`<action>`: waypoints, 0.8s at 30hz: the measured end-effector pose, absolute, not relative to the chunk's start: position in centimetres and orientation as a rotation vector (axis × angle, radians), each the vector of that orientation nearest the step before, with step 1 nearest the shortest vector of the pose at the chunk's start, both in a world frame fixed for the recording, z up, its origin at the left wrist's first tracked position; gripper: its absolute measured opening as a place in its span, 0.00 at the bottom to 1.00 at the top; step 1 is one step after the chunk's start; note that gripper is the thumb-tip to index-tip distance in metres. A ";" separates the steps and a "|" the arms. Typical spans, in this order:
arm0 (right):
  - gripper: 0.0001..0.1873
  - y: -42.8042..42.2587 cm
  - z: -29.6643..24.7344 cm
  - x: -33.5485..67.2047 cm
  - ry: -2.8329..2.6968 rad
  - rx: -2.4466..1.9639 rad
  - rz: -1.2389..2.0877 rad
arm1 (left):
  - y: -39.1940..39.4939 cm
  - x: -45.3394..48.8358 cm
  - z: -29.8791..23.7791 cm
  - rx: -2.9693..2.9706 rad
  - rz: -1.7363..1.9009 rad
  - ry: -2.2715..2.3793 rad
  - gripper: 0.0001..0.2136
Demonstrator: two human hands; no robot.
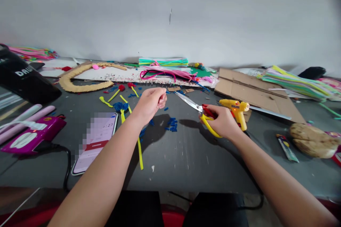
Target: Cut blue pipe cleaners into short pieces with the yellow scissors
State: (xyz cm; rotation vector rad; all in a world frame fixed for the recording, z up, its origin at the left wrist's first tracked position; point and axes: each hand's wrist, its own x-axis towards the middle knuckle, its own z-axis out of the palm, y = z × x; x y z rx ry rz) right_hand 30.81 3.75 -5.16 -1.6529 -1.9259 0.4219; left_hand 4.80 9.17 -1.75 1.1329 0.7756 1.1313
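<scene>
My left hand (153, 103) is closed in a pinch above the middle of the grey table. A bit of blue pipe cleaner (167, 92) shows at its fingertips, mostly hidden by the fingers. In my right hand (223, 122) is a pair of scissors (189, 102) with yellow and red handles, its blades pointing left, the tips just right of the pinched fingers. Below lie several short cut blue pipe cleaner pieces (172, 125). Left of my left hand are a blue fuzzy flower (120, 106) on a yellow stem and a yellow pipe cleaner (140, 154).
A yellow glue gun (236, 108) lies just beyond my right hand. A phone (93, 149) and a purple device (34, 136) are on the left, near a black tumbler (26, 81). Cardboard (255, 92) and pipe cleaner bundles (298, 81) lie at the back right.
</scene>
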 end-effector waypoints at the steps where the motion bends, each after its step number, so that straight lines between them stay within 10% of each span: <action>1: 0.08 3.7 -5.1 30.8 -1.941 -1.654 0.411 | 9.1 4.8 -1.8 1.192 1.148 0.790 0.17; 24: 0.11 3.9 -5.0 31.4 -2.092 -1.623 0.456 | 8.9 4.6 -2.0 1.489 1.054 0.877 0.19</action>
